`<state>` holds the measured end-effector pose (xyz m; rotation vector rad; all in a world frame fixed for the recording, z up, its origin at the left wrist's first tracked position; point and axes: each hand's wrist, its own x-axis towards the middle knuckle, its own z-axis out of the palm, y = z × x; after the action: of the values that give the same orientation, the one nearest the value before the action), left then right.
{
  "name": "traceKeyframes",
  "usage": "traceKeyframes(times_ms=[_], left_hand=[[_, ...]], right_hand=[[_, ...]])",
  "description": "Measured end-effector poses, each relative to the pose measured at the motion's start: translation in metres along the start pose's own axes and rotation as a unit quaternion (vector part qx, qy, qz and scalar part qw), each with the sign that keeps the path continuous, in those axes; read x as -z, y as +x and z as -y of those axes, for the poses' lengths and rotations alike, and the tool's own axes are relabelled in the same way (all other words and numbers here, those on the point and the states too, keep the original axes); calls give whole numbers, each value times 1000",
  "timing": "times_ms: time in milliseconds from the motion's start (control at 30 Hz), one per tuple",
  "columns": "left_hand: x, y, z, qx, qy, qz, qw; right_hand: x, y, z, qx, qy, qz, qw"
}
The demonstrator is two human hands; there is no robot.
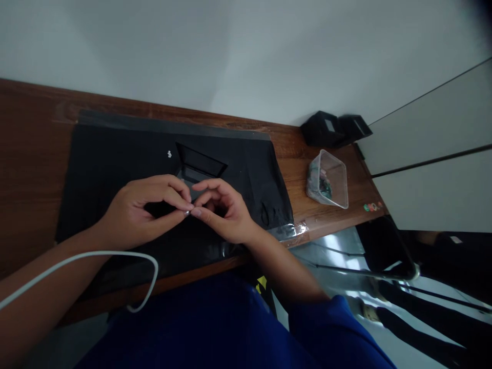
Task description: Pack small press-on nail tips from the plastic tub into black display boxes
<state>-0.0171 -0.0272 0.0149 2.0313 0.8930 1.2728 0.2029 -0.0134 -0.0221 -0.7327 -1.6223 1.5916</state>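
Observation:
My left hand (144,210) and my right hand (223,210) meet fingertip to fingertip above a black mat (115,164) on a brown wooden table (31,133). Both pinch a tiny shiny piece (187,212) between thumb and forefinger; it is too small to name. Just behind my fingers lies a small black tray-like frame (200,163). A tiny white bit (169,153) rests on the mat to the left of the frame.
A clear plastic tub (328,179) with small coloured parts stands at the right of the table. Black boxes (334,128) sit at the far right corner. A white cable (115,256) loops across my left forearm. Small coloured beads (372,207) lie near the right edge.

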Motion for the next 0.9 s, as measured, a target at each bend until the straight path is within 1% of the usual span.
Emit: traceKeyframes(times_ms=[133, 233, 533, 900], left_hand=[[-2, -1, 0, 24, -16, -9, 1000], [-3, -1, -1, 38, -18, -13, 999], [-3, -2, 0, 15, 9, -9, 1000], [-4, -2, 0, 35, -15, -11, 999]], right_hand=[[3, 1, -1, 2, -19, 12, 1000], [4, 1, -2, 13, -1, 8, 1000], [3, 1, 2, 9, 25, -8, 1000], [4, 1, 1, -23, 9, -8, 1000]])
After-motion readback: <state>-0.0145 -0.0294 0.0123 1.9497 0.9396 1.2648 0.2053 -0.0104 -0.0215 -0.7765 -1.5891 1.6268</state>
